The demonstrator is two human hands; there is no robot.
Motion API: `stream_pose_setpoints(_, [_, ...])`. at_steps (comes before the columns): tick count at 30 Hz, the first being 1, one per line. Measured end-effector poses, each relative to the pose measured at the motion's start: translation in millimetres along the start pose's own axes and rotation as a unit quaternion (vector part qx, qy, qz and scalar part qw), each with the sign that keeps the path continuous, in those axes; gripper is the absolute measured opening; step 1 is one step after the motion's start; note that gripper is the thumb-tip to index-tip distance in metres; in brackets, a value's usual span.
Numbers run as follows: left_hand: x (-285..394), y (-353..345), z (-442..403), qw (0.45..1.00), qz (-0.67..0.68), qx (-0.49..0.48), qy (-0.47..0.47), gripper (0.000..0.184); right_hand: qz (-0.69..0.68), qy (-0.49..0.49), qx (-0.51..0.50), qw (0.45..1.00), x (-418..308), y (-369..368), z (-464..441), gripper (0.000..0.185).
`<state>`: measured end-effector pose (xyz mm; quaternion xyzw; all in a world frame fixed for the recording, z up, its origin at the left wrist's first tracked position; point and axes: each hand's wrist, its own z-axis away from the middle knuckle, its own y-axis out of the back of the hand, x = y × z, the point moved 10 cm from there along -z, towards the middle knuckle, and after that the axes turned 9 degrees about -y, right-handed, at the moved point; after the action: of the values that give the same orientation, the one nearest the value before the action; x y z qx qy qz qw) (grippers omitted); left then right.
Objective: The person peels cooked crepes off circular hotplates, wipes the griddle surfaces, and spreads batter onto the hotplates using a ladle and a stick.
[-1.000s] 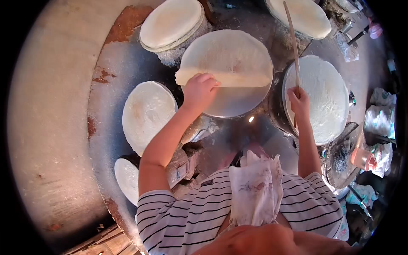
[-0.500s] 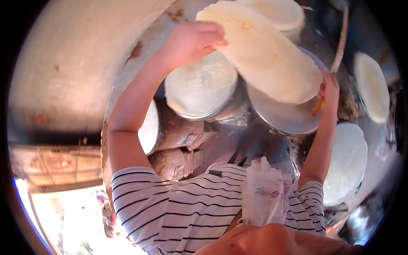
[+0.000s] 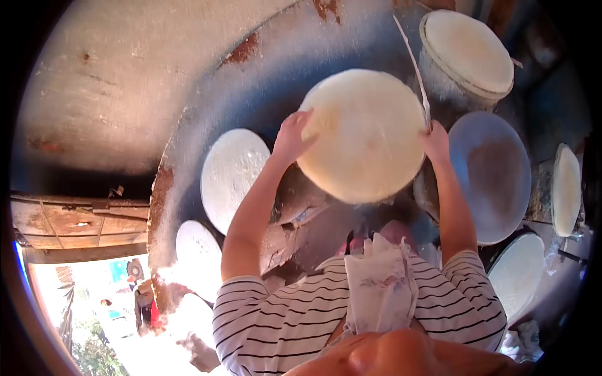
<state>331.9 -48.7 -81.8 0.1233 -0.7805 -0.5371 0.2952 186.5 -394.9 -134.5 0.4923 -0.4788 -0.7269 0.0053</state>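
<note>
The plate [image 3: 489, 178] lies uncovered now — hands [image 3: 293, 136] hold the sheet [image 3: 362, 138].

Round sheet [image 3: 360, 141]: cream, pale tan patch. Right of sheet: plate [image 3: 495, 182] blue-grey, brown centre. Just left of sheet: disc [image 3: 233, 178] white. Below sheet: shirt [image 3: 295, 313] white, thin black stripes; cloth [image 3: 379, 294] white, reddish and bluish marks.
</note>
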Motion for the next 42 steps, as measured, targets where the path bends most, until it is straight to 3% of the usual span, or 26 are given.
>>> stream_pose_setpoints(3, [-76.8, -28.7, -58.7, 0.983, -0.016, 0.032, 0.182, 0.07, -0.009, -0.003, -0.009, 1.0, -10.0, 2.1, -9.3, 0.02])
stream_pose_setpoints(6, [-113.6, -58.8, -82.2, 0.968, 0.032, -0.006, 0.249, 0.067, -0.01, -0.043, -0.037, 0.998, -0.9, -2.9, -21.2, 0.025])
stream_pose_setpoints(9, [-103.0, -42.2, -87.0, 0.975, 0.027, 0.005, 0.221, 0.065, -0.042, -0.021, -0.016, 0.999, -4.6, 26.1, -18.2, 0.032])
stream_pose_setpoints(13, [-142.3, -69.9, -90.3, 0.928, 0.16, -0.036, 0.333, 0.037, -0.103, -0.036, -0.011, 0.994, 8.0, 43.1, -39.2, 0.037])
stream_pose_setpoints(14, [-147.7, -73.8, -88.7, 0.92, 0.184, -0.03, 0.345, 0.026, -0.226, -0.046, -0.05, 0.972, 18.8, 37.1, -44.1, 0.037])
stream_pose_setpoints(18, [-93.3, -16.4, -95.4, 0.947, 0.142, 0.081, 0.278, 0.022, -0.281, -0.196, -0.123, 0.931, 43.6, 53.6, -24.7, 0.035])
stream_pose_setpoints(20, [-40.2, 24.3, -90.9, 0.964, 0.088, 0.132, 0.214, 0.017, -0.293, -0.2, -0.145, 0.924, 49.6, 44.9, -5.6, 0.035])
stream_pose_setpoints(23, [35.2, 68.4, -90.2, 0.979, 0.003, 0.168, 0.116, 0.011, -0.342, -0.172, -0.135, 0.914, 52.8, 35.7, -13.0, 0.037])
stream_pose_setpoints(25, [94.9, 91.1, -75.1, 0.969, 0.056, 0.217, 0.105, 0.007, -0.289, -0.11, -0.085, 0.947, 35.8, 46.9, -16.7, 0.025])
stream_pose_setpoints(27, [153.8, 110.1, -52.9, 0.971, 0.008, 0.219, 0.091, 0.009, -0.242, -0.053, -0.075, 0.966, 14.0, 55.3, -20.6, 0.023])
stream_pose_setpoints(31, [239.0, 132.9, -3.0, 0.97, -0.042, 0.237, 0.023, 0.016, -0.418, 0.02, -0.117, 0.901, 11.5, 51.0, -30.2, 0.036])
stream_pose_setpoints(35, [291.0, 166.9, 42.7, 0.956, 0.021, 0.284, -0.071, 0.013, -0.49, 0.032, -0.254, 0.833, 1.0, 79.6, 20.3, 0.043])
stream_pose_setpoints(37, [311.6, 185.2, 51.0, 0.956, 0.007, 0.247, -0.16, 0.009, -0.337, 0.063, -0.135, 0.93, 35.9, 118.9, 55.9, 0.044])
stream_pose_setpoints(38, [308.8, 192.8, 50.4, 0.95, 0.081, 0.234, -0.191, 0.006, -0.386, 0.004, -0.103, 0.917, 40.1, 147.9, 92.0, 0.034])
stream_pose_setpoints(39, [312.3, 191.4, 44.4, 0.944, 0.156, 0.208, -0.206, 0.005, -0.413, 0.05, -0.11, 0.903, 52.5, 161.6, 119.6, 0.037])
stream_pose_setpoints(40, [334.7, 186.2, 37.6, 0.942, 0.194, 0.199, -0.19, 0.004, -0.441, -0.002, -0.107, 0.891, 64.5, 177.2, 154.3, 0.047])
stream_pose_setpoints(42, [376.5, 173.0, 35.6, 0.938, 0.259, 0.159, -0.164, 0.01, -0.378, -0.052, -0.058, 0.923, 111.8, 205.2, 222.8, 0.043])
